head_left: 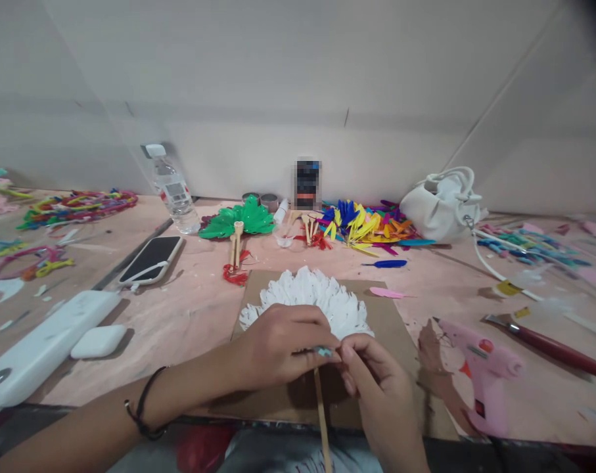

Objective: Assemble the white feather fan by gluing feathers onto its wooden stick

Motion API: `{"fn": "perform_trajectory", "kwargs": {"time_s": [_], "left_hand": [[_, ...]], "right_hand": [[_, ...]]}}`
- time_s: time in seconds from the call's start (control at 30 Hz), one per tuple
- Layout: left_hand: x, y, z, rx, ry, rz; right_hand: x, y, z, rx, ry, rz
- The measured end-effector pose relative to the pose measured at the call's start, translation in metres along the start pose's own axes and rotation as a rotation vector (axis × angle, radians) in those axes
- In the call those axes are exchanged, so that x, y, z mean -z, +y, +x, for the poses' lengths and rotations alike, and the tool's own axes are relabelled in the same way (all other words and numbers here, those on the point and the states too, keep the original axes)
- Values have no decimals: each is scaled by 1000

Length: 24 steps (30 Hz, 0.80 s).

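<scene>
A white feather fan (302, 289) lies on a brown cardboard sheet (393, 328), its slim wooden handle (321, 420) pointing toward me. My left hand (290, 341) reaches across the lower part of the fan, fingers bent and pressed together. From the right, my right hand (379, 374) meets it with thumb and fingers in a pinch. The fingertips of both hands touch just above the handle; whatever is between them is hidden. A small light-blue and white patch shows at the left thumb tip, perhaps a painted nail.
Right of the cardboard lie a pink glue gun (489, 374) and a red-handled knife (558, 348). Behind are a green feather fan (243, 220), colored feathers (361, 223) and a white bag (438, 207). At left are a bottle (174, 194), a phone (152, 263) and a white power bank (51, 345).
</scene>
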<state>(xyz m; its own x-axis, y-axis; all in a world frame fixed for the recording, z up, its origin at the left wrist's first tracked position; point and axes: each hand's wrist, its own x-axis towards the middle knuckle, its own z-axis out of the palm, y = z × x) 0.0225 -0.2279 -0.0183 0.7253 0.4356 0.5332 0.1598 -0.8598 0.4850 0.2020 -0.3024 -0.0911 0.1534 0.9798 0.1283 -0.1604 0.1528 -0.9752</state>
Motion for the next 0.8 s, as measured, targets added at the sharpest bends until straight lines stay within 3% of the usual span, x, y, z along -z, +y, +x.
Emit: {"fn": "perform_trajectory", "kwargs": {"time_s": [0.13, 0.3, 0.5, 0.8], "left_hand": [[-2, 4, 3, -59, -8, -2], [-9, -2, 1, -136, 13, 229], [-10, -2, 2, -167, -42, 303], [-10, -5, 1, -244, -1, 363]], "right_hand": [[2, 2, -1, -31, 12, 107], [1, -3, -1, -22, 37, 185], [2, -5, -2, -26, 59, 187], [4, -3, -3, -18, 51, 139]]}}
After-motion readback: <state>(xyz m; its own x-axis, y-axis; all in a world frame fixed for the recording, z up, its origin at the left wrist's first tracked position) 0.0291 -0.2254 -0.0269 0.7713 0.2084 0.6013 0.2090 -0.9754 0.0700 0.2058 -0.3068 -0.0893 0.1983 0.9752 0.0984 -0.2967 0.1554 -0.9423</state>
